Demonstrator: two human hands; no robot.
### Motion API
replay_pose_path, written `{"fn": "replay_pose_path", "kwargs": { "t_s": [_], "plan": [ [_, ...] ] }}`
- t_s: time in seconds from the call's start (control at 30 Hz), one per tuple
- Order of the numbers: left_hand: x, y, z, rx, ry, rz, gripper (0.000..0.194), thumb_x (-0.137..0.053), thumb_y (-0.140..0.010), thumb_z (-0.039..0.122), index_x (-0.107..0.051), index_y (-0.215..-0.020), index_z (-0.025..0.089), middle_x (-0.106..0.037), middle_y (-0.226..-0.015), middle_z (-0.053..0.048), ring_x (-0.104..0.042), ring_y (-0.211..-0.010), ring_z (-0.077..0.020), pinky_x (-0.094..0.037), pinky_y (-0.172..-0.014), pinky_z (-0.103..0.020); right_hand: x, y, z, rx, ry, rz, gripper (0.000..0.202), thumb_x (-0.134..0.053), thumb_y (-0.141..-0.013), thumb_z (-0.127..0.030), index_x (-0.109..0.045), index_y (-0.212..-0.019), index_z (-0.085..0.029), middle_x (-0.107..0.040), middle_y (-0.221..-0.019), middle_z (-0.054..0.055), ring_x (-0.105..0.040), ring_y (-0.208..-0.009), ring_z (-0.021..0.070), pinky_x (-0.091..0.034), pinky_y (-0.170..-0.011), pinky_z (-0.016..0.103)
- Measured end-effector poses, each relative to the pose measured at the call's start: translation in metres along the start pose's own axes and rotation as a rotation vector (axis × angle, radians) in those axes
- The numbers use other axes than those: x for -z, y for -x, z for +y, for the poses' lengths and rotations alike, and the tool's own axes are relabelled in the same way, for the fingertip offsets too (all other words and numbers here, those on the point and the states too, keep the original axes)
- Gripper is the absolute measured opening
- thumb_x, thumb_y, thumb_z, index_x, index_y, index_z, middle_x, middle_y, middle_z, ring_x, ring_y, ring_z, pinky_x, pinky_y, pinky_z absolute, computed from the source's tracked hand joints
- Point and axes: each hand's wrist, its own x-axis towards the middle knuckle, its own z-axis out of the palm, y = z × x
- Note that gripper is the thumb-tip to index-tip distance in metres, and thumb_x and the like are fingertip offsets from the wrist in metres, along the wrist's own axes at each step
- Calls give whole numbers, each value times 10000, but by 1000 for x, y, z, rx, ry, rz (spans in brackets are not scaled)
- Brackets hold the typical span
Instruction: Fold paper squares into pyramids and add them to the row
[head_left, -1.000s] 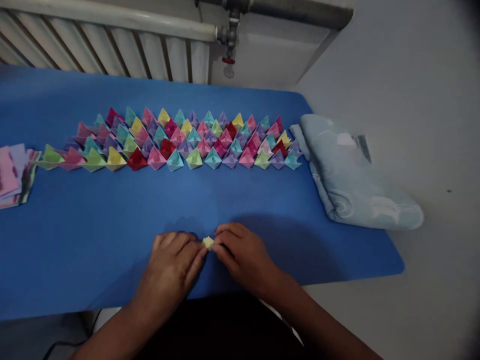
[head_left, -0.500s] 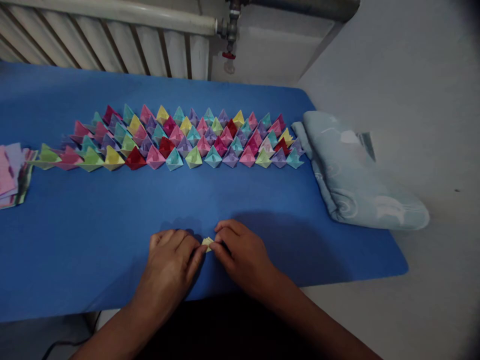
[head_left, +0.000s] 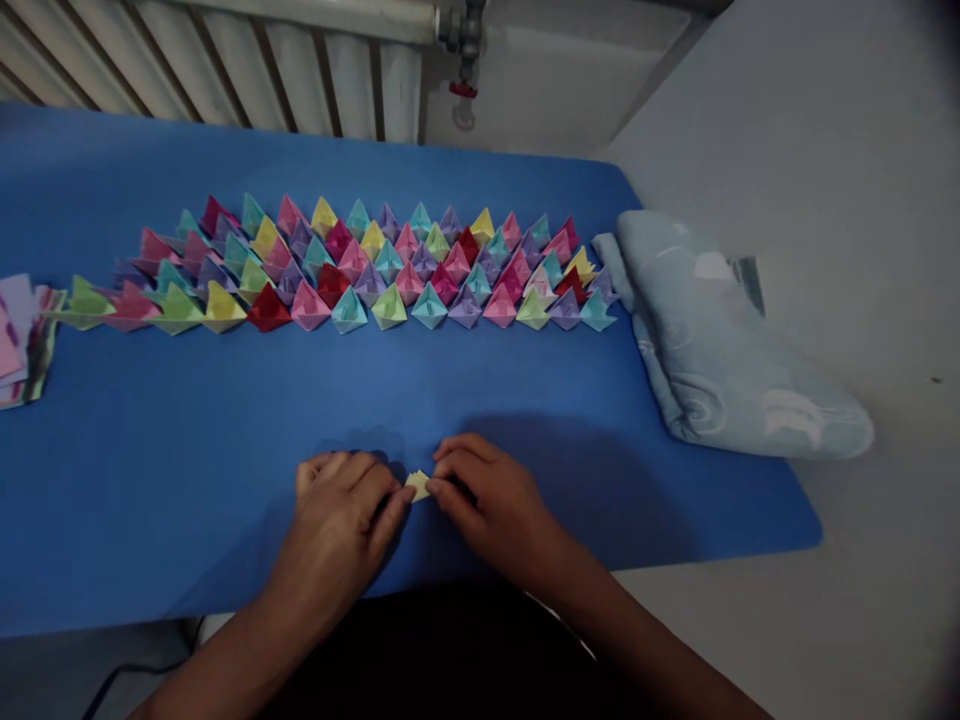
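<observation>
While both hands press down near the front edge of the blue table (head_left: 187,450), a small pale-yellow folded paper (head_left: 418,485) shows between their fingertips, lying on the tabletop. The left hand (head_left: 341,515) rests palm-down with its fingers curled onto the paper's left side; the right hand (head_left: 491,500) pinches the paper's right side between thumb and fingers. Most of the paper is hidden under the fingers, so its shape cannot be told.

Farther back on the table, well apart from the hands, many coloured folded paper boats (head_left: 390,265) stand packed in rows, touching one another. At the table's left edge lies a stack of paper sheets (head_left: 19,340). A folded light-blue cloth (head_left: 720,350) lies at the right end, just beside the rows. A white radiator (head_left: 225,70) stands behind the table.
</observation>
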Motion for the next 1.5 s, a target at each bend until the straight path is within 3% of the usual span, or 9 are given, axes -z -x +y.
{"fn": "replay_pose_path", "kwargs": {
  "t_s": [0.13,0.7,0.8,0.93,1.13,1.33,1.5],
  "plan": [
    [0,0,0,9,-6,-8,318,-441,-974,328,-590,-723,202,-599,-718,-4,-518,-719,-180,-302,-768,-380,5,1,3,11,-92,-38,67,-608,-864,-133,-615,-829,-190,-645,-979,35,-625,-905,148,-484,-797,278],
    [-1,5,-3,-13,-24,15,272,-456,-974,337,-621,-809,198,-641,-791,-21,-560,-779,-193,-351,-795,-397,-2,-2,-3,-57,81,-53,114,-541,-886,-121,-588,-799,-176,-635,-917,42,-589,-856,156,-455,-780,287],
    [-4,7,-4,-72,-72,81,206,-479,-971,307,-653,-934,204,-676,-911,-55,-584,-847,-215,-374,-791,-398,-2,-2,-5,-56,93,-44,117,-536,-884,-111,-588,-799,-173,-630,-898,38,-584,-841,151,-446,-770,284],
    [-4,10,-3,-250,-133,159,202,-479,-972,190,-671,-1028,218,-702,-954,-53,-602,-865,-207,-393,-825,-410,-3,-2,-5,-57,97,-40,119,-539,-882,-112,-588,-791,-171,-631,-893,38,-583,-851,153,-447,-785,287],
    [2,15,-4,-441,-213,145,298,-394,-979,107,-650,-1119,167,-720,-1076,-70,-617,-991,-221,-402,-907,-418,-4,-2,-5,-49,124,-42,115,-531,-873,-114,-583,-793,-179,-623,-912,35,-580,-864,150,-439,-794,287],
    [-1,24,-8,-477,-296,115,370,-333,-968,91,-622,-1188,163,-700,-1144,-93,-608,-1034,-238,-406,-922,-427,0,-7,-11,-89,163,-76,80,-623,-855,-209,-576,-796,-181,-585,-844,7,-525,-743,131,-395,-678,266],
    [-6,31,-15,-430,-286,81,412,-321,-966,99,-557,-1296,172,-674,-1228,-100,-594,-1079,-237,-396,-942,-427,4,-9,-8,-75,96,-95,74,-645,-832,-165,-574,-819,-181,-579,-893,-2,-517,-729,109,-396,-685,245]
  ]
}}
